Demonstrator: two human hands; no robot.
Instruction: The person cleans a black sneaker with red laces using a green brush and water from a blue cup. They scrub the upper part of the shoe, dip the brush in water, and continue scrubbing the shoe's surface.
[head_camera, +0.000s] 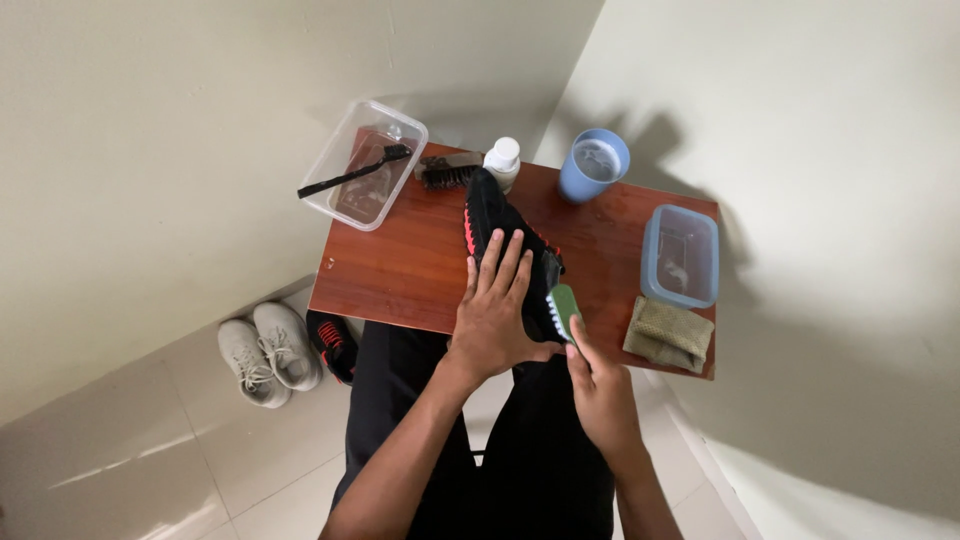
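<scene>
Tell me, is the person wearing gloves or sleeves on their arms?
No. The left hand and right hand are bare, with no gloves, rings or watch showing. Both forearms are uncovered too; no sleeves reach into view.

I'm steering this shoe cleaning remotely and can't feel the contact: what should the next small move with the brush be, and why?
Probably a short brush stroke along the heel end. The right hand holds the green brush with its bristles against the near end of the black shoe, while the left hand lies flat on top, pinning it to the wooden table. So the shoe looks steadied and the brush is already placed.
</scene>
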